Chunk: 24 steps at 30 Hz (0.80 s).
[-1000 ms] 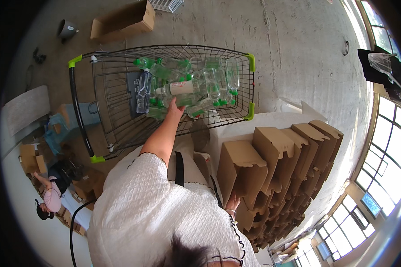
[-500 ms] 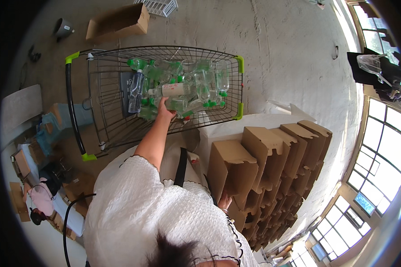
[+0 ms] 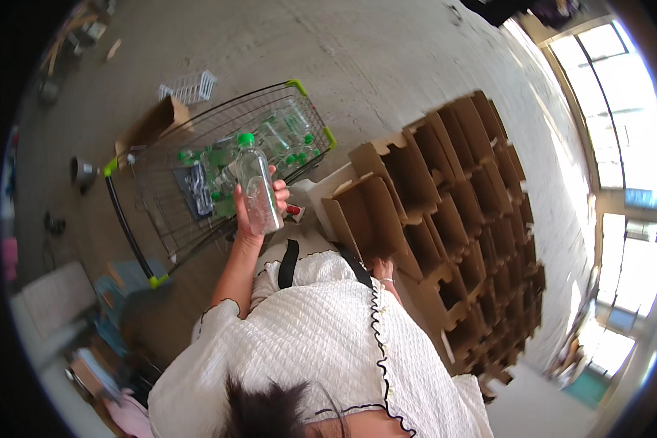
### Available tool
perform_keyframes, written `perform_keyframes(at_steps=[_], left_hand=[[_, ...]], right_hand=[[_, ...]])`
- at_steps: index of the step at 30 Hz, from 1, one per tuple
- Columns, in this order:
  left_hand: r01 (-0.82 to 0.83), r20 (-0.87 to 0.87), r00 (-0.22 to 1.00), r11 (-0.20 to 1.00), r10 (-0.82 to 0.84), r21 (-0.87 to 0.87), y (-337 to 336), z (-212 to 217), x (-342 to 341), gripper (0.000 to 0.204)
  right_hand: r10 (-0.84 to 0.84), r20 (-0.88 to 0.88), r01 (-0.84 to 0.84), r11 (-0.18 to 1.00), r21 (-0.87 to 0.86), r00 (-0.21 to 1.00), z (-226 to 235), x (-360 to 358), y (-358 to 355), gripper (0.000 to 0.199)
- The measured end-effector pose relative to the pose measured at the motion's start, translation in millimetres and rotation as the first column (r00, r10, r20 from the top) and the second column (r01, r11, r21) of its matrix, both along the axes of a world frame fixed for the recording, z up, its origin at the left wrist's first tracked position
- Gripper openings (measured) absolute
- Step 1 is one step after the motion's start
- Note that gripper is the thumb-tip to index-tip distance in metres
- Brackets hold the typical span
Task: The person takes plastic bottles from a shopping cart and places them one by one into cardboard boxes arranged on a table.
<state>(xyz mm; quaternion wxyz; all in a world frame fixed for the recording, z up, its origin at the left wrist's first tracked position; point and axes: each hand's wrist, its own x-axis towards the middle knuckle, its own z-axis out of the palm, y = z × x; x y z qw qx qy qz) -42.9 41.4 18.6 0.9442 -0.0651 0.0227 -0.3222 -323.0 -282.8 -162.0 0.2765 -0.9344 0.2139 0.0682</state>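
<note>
left hand [image 3: 250, 232]: curled round clear green-capped bottle [image 3: 258, 186] | bottle: raised, tilted, by the near side of the cart [image 3: 123, 221] | right hand [image 3: 382, 269]: at cardboard box [image 3: 367, 219], grasp hidden, cannot tell | technique: steady, light grip, no denting, clear of cart

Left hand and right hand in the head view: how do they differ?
The left hand holds a clear, green-capped bottle; the right hand is at the edge of a cardboard box, its grip unclear.
The right hand has a bracelet at the wrist; the left hand shows none.
Both are ungloved.
</note>
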Motion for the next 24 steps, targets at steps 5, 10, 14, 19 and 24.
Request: perform_keyframes(at_steps=[5,10,14,19,24], left_hand=[[0.4,0.286,0.881,0.916,-0.377,-0.021,-50,49,-14,0.096],[0.727,0.468,0.215,0.461,-0.857,0.509,-121,106,13,0.084],[-0.183,0.086,-0.641,0.26,-0.763,0.948,-197,130,18,0.061],[-0.614,-0.635,-0.724,0.672,-0.27,0.414,-259,115,-33,0.046],[-0.458,-0.604,-0.778,0.815,-0.174,0.355,-300,15,-31,0.039]], right_hand=[[-0.49,-0.23,0.537,0.809,0.239,0.841,28,22,22,0.032],[-0.553,-0.138,0.57,0.797,0.203,0.822,21,20,33,0.032],[-0.516,-0.204,0.554,0.792,0.258,0.832,13,18,32,0.038],[-0.574,-0.159,0.596,0.779,0.198,0.803,10,19,32,0.04],[-0.599,-0.201,0.627,0.768,0.131,0.775,-4,18,33,0.039]])
